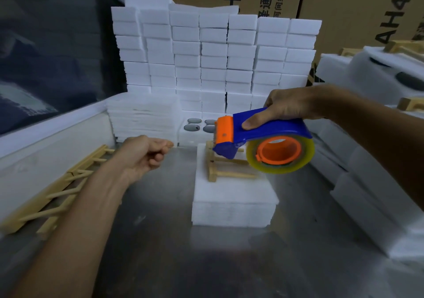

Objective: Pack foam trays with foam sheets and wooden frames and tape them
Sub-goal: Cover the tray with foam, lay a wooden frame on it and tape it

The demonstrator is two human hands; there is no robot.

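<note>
A white foam tray (234, 203) sits in the middle of the metal table (160, 240), topped by a foam sheet with a wooden frame (226, 171) lying on it. My right hand (291, 105) grips a blue and orange tape dispenser (259, 141) with a clear tape roll, held just above the frame. To the left of the tray, my left hand (146, 153) hovers over the table with its fingers curled, holding nothing that I can see.
Wooden frames (52, 194) lie in a row along the left edge. A stack of foam sheets (142, 116) and a tray with round dark pieces (197, 125) stand behind. A wall of foam blocks (215, 52) fills the back. More foam packs (376, 196) crowd the right.
</note>
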